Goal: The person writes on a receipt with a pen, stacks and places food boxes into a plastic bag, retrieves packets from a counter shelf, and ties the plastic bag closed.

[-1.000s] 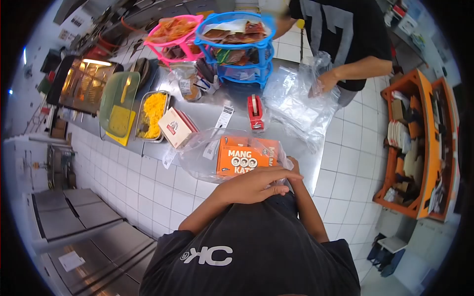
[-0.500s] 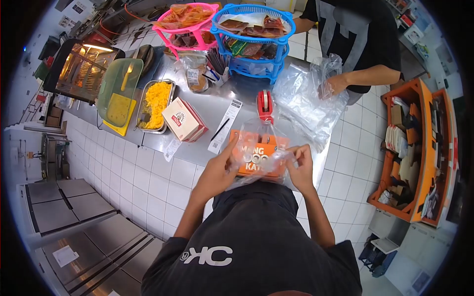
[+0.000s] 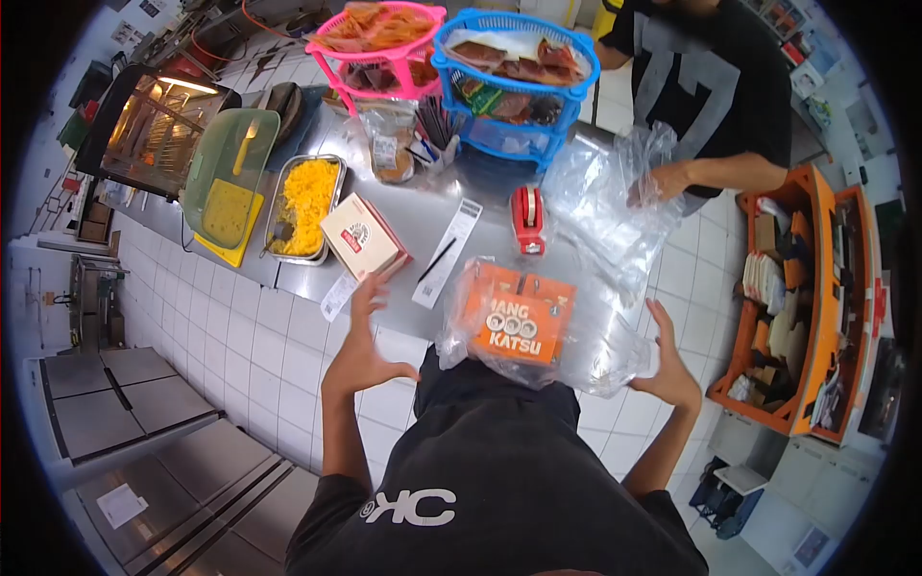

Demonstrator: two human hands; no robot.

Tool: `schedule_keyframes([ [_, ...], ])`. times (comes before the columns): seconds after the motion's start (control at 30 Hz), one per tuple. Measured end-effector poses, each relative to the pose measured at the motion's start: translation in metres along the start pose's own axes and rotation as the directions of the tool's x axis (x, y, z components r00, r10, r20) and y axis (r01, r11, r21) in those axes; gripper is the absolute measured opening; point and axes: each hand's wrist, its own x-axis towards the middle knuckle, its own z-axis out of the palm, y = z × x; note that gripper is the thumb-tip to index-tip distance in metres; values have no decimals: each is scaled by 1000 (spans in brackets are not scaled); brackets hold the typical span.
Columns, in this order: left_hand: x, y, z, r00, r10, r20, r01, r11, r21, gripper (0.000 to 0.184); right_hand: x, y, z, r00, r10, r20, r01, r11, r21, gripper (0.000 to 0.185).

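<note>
An orange food box (image 3: 519, 317) printed "MANG KATSU" sits inside a clear plastic bag (image 3: 600, 360) at the near table edge, in front of my body. The bag lies loose and spread out around the box. My left hand (image 3: 360, 341) is raised to the left of the bag, empty, its thumb and fingers wide apart. A white and red carton (image 3: 360, 238) stands just beyond its fingertips. On the other side, my right hand (image 3: 669, 374) is spread beside the bag's right end; its thumb is close to the plastic, and whether they touch I cannot tell.
A red tape dispenser (image 3: 528, 221), receipt (image 3: 448, 254) with a pen, and metal tray of yellow rice (image 3: 305, 206) share the steel table. Pink (image 3: 379, 53) and blue basket racks (image 3: 514, 86) stand behind. At right, a co-worker's hand (image 3: 663, 182) handles clear plastic bags (image 3: 605, 192).
Both my hands have let go of the bag and moved outward, opening wide. The gathered plastic over the box has fallen open to the sides. The co-worker's hand remains at the plastic bags.
</note>
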Motion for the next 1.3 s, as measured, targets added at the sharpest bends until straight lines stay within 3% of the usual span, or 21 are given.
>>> schedule_keyframes([
  [0.03,15,1,5,995,96,-5,-92,964,251,140,7,10,12,1000,-18,-8,18,1000,-13,103],
  [0.1,35,-25,33,964,88,250,-181,908,379,151,28,23,53,986,-167,17,166,985,43,93],
  [0.17,71,-32,72,881,237,409,-399,837,376,143,53,16,90,943,-334,-21,334,935,118,65],
  [0.27,95,-42,114,907,298,296,-343,932,113,113,81,10,129,825,-557,-95,565,817,114,36],
  [0.33,106,-38,132,934,145,328,-68,969,-237,75,80,-31,135,985,-114,-130,153,924,351,29],
  [0.37,108,-30,133,933,167,318,-91,966,-240,75,80,-51,136,952,-225,-209,289,886,363,29],
  [0.43,103,-3,127,987,154,37,-141,962,-232,56,82,-44,156,876,-346,-336,452,832,320,26],
  [0.5,107,10,113,973,232,12,-216,923,-318,56,73,-55,153,858,-367,-360,495,778,387,20],
  [0.57,115,6,109,962,271,-20,-255,877,-408,56,65,-60,138,914,-220,-341,406,527,747,16],
  [0.6,118,1,113,966,254,41,-206,860,-467,52,68,-64,128,923,-214,-319,384,535,753,16],
  [0.67,120,-5,106,942,313,123,-234,873,-428,36,77,-68,109,969,-107,-221,198,873,445,23],
  [0.7,114,-2,97,942,311,124,-231,871,-434,36,74,-61,99,970,-101,-221,192,875,443,23],
  [0.77,100,10,77,945,231,230,-61,819,-570,19,65,-49,84,905,-361,-225,400,543,738,19],
  [0.8,96,21,58,901,366,234,-182,807,-561,13,66,-63,79,909,-347,-232,398,549,735,19],
  [0.87,90,39,26,834,490,254,-282,774,-567,9,80,-106,64,844,-417,-338,434,160,886,19],
  [0.9,90,44,15,779,614,129,-408,652,-640,11,89,-105,62,850,-401,-342,435,166,885,19],
  [0.97,93,39,0,724,672,-158,-567,448,-691,23,105,-90,48,873,-421,-245,468,587,661,29],
  [1.03,92,17,-9,795,498,-346,-581,462,-670,33,139,-59,39,972,-154,-181,204,929,308,31],
  [1.1,86,-22,-5,837,371,-402,-546,516,-660,37,196,-53,56,998,-58,11,48,909,414,24],
  [1.17,76,-51,5,988,5,-155,-132,554,-822,41,259,-58,86,961,-248,119,242,968,58,22],
  [1.3,40,-79,23,996,-68,53,84,615,-784,43,384,-40,150,860,-492,132,510,823,-251,28],
])
